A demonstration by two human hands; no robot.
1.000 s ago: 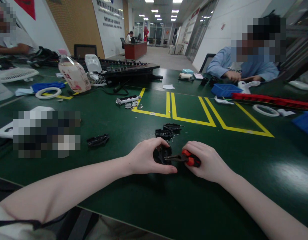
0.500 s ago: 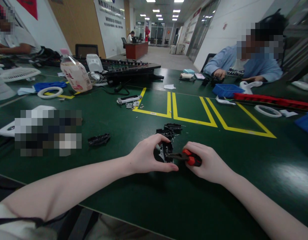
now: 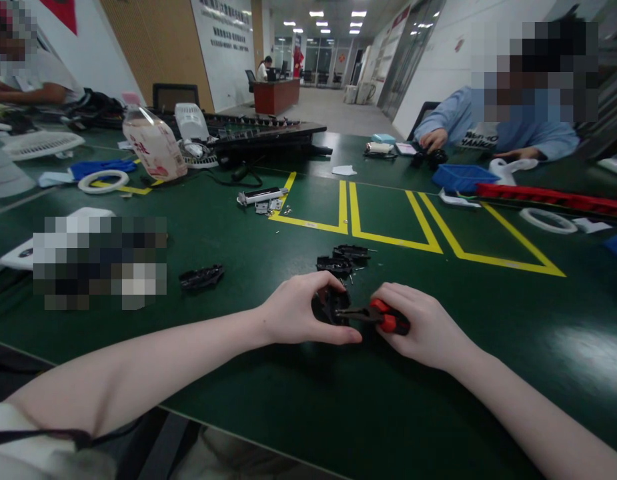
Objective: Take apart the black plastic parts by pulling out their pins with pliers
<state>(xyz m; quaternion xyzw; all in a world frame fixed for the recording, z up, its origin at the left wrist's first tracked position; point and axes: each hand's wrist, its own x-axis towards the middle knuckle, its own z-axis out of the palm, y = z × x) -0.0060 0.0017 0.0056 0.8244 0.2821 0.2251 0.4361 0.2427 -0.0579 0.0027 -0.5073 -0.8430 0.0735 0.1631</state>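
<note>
My left hand (image 3: 294,311) is closed around a small black plastic part (image 3: 331,307) that rests on the green table (image 3: 268,393). My right hand (image 3: 421,325) grips a tool with red and black handles (image 3: 387,319), and its dark tip reaches into the black part. Both hands sit close together near the table's middle. Just beyond them lie two more black plastic parts (image 3: 344,259) with small screws around them. Another black part (image 3: 202,277) lies to the left.
Yellow tape lines (image 3: 388,227) mark the table ahead. A bottle (image 3: 153,143), tape rolls (image 3: 103,181), a black keyboard-like device (image 3: 268,137) and a blue tray (image 3: 461,177) stand farther back. One person sits at the far right, another at the far left.
The black part was tilted up half a second ago and now lies lower in my left hand. Both hands stay in almost the same spot.
</note>
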